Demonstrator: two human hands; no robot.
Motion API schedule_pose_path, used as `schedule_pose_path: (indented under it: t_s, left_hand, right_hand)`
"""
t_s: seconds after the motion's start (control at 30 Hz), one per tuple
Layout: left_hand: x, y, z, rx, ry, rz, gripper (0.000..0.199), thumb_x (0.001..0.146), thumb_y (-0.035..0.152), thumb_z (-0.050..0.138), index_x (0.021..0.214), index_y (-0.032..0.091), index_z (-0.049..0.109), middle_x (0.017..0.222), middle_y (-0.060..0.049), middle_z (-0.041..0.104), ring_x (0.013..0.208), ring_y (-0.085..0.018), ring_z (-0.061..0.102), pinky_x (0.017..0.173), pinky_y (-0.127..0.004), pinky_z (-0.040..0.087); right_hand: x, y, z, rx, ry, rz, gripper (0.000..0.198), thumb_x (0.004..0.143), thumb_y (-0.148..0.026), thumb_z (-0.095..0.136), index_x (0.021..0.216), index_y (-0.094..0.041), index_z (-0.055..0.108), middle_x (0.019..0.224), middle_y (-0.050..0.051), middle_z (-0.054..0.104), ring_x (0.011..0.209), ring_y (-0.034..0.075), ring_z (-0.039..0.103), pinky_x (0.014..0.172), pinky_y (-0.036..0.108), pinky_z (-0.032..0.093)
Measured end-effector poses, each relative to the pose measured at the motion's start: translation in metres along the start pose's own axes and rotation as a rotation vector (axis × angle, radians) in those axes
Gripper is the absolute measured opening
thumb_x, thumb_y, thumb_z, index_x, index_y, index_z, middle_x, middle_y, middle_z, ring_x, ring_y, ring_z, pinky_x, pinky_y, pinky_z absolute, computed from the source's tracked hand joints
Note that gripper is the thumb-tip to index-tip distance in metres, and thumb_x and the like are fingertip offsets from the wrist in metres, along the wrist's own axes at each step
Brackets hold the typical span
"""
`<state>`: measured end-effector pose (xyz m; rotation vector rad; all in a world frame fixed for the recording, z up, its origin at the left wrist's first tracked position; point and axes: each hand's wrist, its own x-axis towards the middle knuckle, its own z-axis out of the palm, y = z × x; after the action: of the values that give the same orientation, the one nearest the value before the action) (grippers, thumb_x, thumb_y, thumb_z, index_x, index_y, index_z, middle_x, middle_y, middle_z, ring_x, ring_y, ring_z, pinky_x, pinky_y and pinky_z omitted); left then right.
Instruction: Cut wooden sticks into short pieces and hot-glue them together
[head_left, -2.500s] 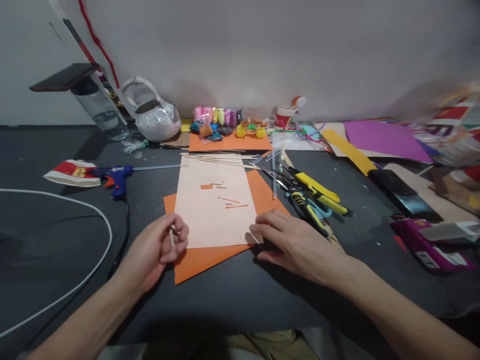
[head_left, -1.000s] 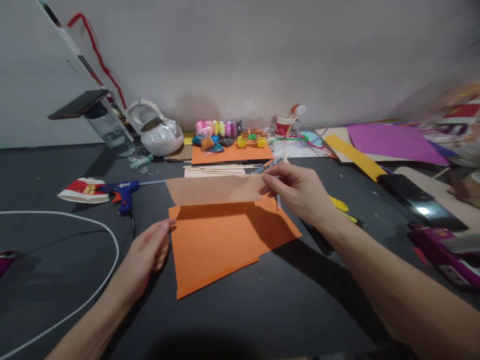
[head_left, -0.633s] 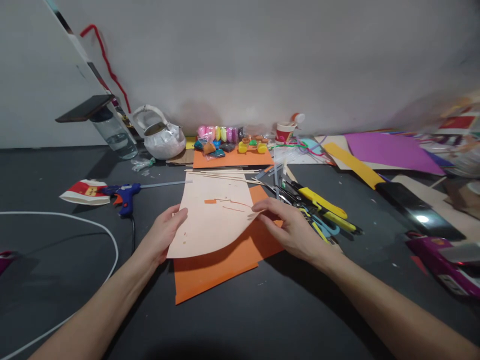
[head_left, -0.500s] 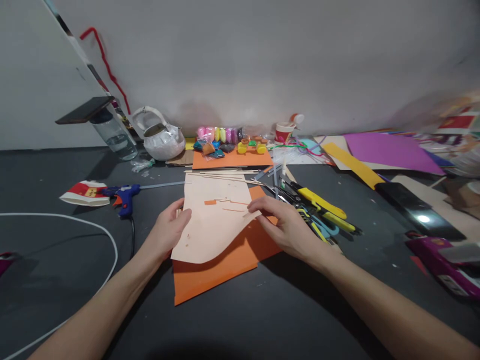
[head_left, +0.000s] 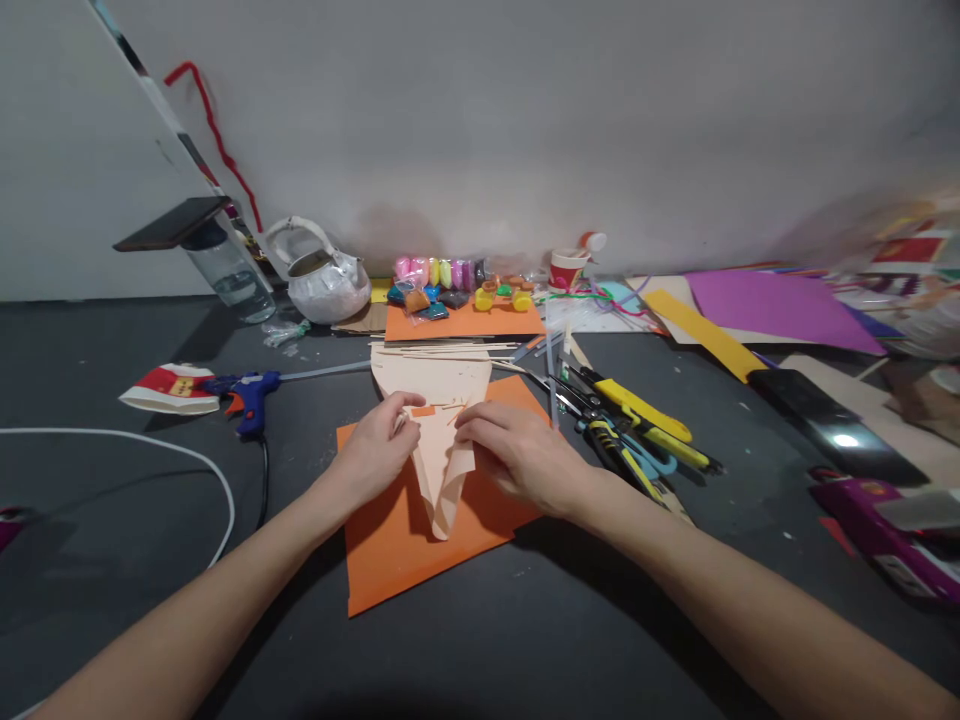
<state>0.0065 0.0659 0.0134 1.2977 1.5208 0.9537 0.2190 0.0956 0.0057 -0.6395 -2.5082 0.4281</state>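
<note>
Both hands pinch the cream sheet, and its sides are curling up into a trough!
Here in the head view, the left hand (head_left: 375, 450) has its fingers bent in, thumb and fingertips closed on the left edge of the cream sheet (head_left: 436, 380); over on the other side, the right hand (head_left: 525, 455) grips the right edge, fingers bunched and curved. Look at the near end, folded to a narrow, rounded point between them, above the orange sheet (head_left: 390, 565) on the desk (head_left: 281, 630). A little orange scrap (head_left: 424, 411) lies on the paper between the hands. Thin sticks (head_left: 442, 349) lie across its far end, and the blue glue gun (head_left: 253, 395) rests off to the left.
</note>
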Motion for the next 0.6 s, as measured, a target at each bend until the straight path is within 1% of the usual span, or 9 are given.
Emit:
schedule_pose_path:
  t_s: [0.07,0.17,0.23,0.3,0.43,0.53,0.6]
  left_hand:
    - [0.004,0.000,0.000,-0.065,-0.003,-0.023,0.027,0.071,0.011,0.062,0.097,0.017,0.068,0.053,0.008,0.042,0.048,-0.010,0.036,0.050,-0.023,0.024]
    - [0.012,0.000,-0.003,-0.205,0.017,-0.089,0.026,0.072,0.016,0.060,0.097,0.016,0.066,0.055,0.005,0.051,0.046,-0.010,0.045,0.047,-0.021,0.030]
    - [0.016,0.001,-0.007,-0.301,0.045,-0.133,0.026,0.069,0.019,0.062,0.095,0.015,0.064,0.057,0.002,0.057,0.047,-0.012,0.052,0.046,-0.021,0.035]
    - [0.019,0.002,-0.012,-0.385,0.078,-0.164,0.027,0.066,0.020,0.064,0.092,0.014,0.064,0.057,0.002,0.058,0.046,-0.013,0.055,0.043,-0.020,0.035]
    - [0.024,0.006,-0.021,-0.517,0.128,-0.200,0.028,0.061,0.020,0.068,0.089,0.015,0.065,0.056,0.003,0.057,0.041,-0.010,0.050,0.037,-0.017,0.026]
    - [0.027,0.009,-0.025,-0.580,0.150,-0.228,0.027,0.060,0.017,0.068,0.086,0.013,0.065,0.052,0.006,0.052,0.036,-0.006,0.042,0.034,-0.016,0.018]
    - [0.027,0.012,-0.027,-0.610,0.163,-0.235,0.026,0.058,0.015,0.068,0.084,0.013,0.065,0.047,0.008,0.046,0.034,-0.004,0.034,0.034,-0.016,0.016]
  right_hand:
    - [0.001,0.002,-0.003,0.024,0.026,0.028,0.025,0.087,-0.006,0.046,0.099,-0.017,0.065,0.104,0.013,0.070,0.097,0.024,0.066,0.083,0.039,0.054]
    - [0.004,0.005,-0.011,0.074,0.103,0.109,0.026,0.085,-0.006,0.046,0.098,-0.017,0.065,0.104,0.012,0.071,0.100,0.023,0.066,0.087,0.041,0.053]
    - [0.005,0.007,-0.017,0.113,0.172,0.182,0.026,0.085,-0.006,0.045,0.097,-0.018,0.065,0.101,0.010,0.071,0.097,0.022,0.067,0.087,0.041,0.052]
    - [0.006,0.009,-0.022,0.154,0.248,0.257,0.024,0.087,-0.009,0.045,0.096,-0.019,0.065,0.097,0.008,0.072,0.092,0.020,0.067,0.084,0.039,0.053]
    - [0.008,0.016,-0.029,0.245,0.344,0.353,0.018,0.090,-0.017,0.048,0.091,-0.020,0.066,0.088,0.005,0.072,0.082,0.018,0.068,0.075,0.033,0.054]
    - [0.008,0.021,-0.031,0.301,0.395,0.390,0.017,0.090,-0.019,0.050,0.089,-0.019,0.067,0.087,0.004,0.072,0.082,0.017,0.069,0.075,0.034,0.055]
    - [0.007,0.023,-0.033,0.325,0.423,0.407,0.017,0.091,-0.020,0.051,0.088,-0.019,0.068,0.088,0.005,0.072,0.082,0.018,0.069,0.076,0.034,0.055]
